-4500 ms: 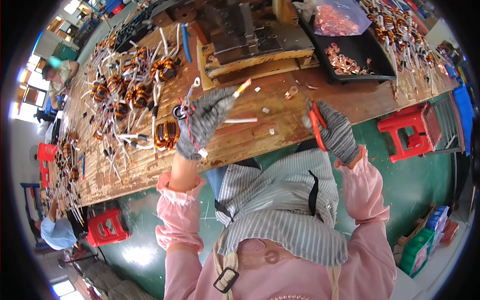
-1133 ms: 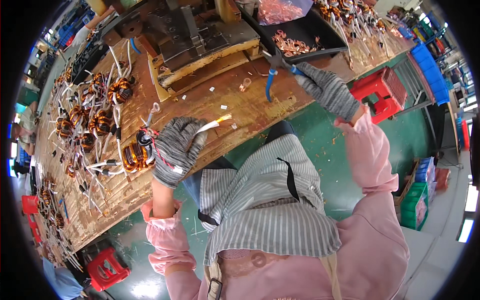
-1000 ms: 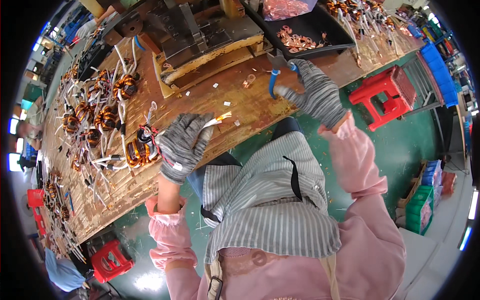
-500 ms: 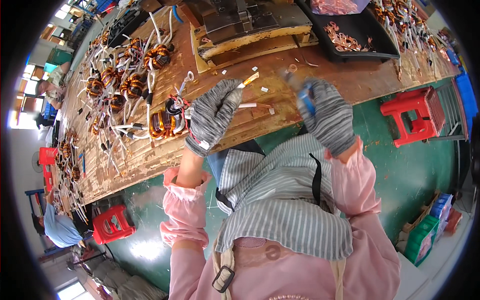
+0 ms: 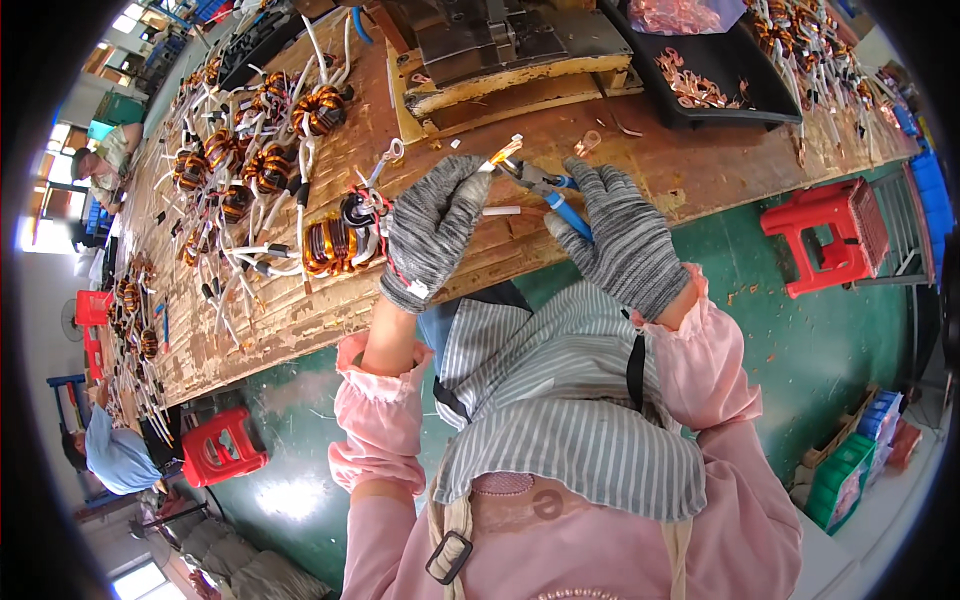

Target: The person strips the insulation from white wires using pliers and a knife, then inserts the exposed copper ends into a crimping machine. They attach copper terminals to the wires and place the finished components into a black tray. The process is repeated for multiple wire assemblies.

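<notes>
My left hand (image 5: 435,228), in a grey knit glove, pinches a white-sleeved wire whose bare, copper-coloured end (image 5: 508,150) sticks out past the fingertips. The wire's run inside the glove is hidden. In my gloved right hand (image 5: 628,240) is a pair of blue-handled cutting pliers (image 5: 548,192), the handles spread apart. Their jaws lie right by the wire end; whether they touch it I cannot tell. Beside my left wrist sits a copper-wound ring coil (image 5: 330,246) with red and black leads. A white lead with a ring terminal (image 5: 392,150) rises behind it. A copper lug (image 5: 587,143) is just beyond my right fingertips.
Several more ring coils (image 5: 268,168) with white leads cover the table's left side. A heavy metal fixture (image 5: 520,85) stands at the back, beside a black tray (image 5: 690,110) of copper lugs. Red stools (image 5: 825,235) stand on the green floor. Other people are at far left.
My right hand has brought the pliers leftward to the wire end, and their handles now show spread. My left hand keeps its pinch on the wire, nearly in place.
</notes>
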Motion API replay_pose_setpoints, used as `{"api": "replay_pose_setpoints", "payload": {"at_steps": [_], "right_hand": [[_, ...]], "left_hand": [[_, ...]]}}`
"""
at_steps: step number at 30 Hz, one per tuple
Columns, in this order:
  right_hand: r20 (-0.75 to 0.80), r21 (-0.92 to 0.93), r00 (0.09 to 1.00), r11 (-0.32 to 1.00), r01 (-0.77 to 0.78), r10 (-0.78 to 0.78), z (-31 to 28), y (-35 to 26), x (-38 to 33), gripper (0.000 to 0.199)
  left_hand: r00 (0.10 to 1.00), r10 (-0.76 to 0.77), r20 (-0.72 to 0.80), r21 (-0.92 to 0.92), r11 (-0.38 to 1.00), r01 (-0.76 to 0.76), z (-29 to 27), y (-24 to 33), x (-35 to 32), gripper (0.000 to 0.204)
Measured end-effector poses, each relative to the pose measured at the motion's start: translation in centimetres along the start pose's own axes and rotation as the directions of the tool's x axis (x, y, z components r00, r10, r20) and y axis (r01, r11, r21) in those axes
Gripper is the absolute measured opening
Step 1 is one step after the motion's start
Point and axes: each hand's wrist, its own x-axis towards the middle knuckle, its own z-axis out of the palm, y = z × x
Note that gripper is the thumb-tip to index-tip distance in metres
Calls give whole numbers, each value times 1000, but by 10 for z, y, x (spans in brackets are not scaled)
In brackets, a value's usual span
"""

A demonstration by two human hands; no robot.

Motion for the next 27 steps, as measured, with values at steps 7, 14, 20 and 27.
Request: {"api": "replay_pose_setpoints", "payload": {"at_steps": [7, 14, 20, 27], "right_hand": [[39, 62, 999, 998, -33, 31, 5, -10, 6, 57], [-101, -239, 995, 971, -25, 1, 4, -12, 14, 50], [464, 511, 886, 814, -276, 9, -5, 2, 16, 41], [-253, -359, 934, 921, 153, -254, 1, 5, 33, 34]], "left_hand": [[999, 30, -33, -2, 1000, -30, 3, 0, -2, 21], [994, 93, -61, 163, 983, -82, 7, -6, 1, 19], [996, 64, -65, 226, 973, -48, 5, -7, 0, 19], [989, 71, -129, 178, 983, -47, 9, 0, 1, 17]]}}
